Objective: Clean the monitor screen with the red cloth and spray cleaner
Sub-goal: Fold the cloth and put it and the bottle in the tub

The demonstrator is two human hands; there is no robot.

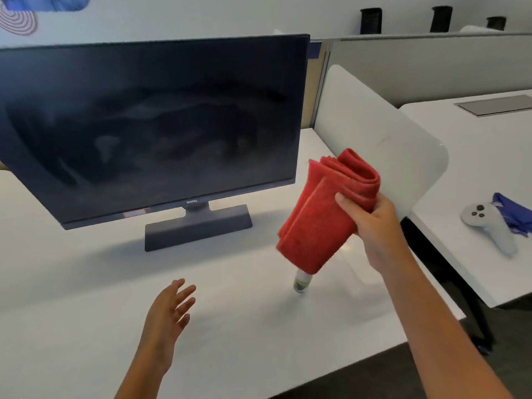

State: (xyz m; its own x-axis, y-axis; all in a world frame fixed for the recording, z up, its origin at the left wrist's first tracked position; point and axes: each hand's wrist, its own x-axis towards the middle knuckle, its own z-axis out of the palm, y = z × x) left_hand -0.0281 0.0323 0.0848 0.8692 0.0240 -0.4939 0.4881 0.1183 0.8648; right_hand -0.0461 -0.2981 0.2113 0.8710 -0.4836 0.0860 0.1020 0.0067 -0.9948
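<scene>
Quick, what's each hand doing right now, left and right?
Left hand: open, holding nothing, above the desk.
Right hand: closed on the folded red cloth, held up beside the monitor.

Cloth point(322, 214): red. Monitor point(149, 122): black frame, dark smeared screen. Desk point(86, 283): white; controller point(489, 226): pale grey, beside blue fabric point(515, 211).
</scene>
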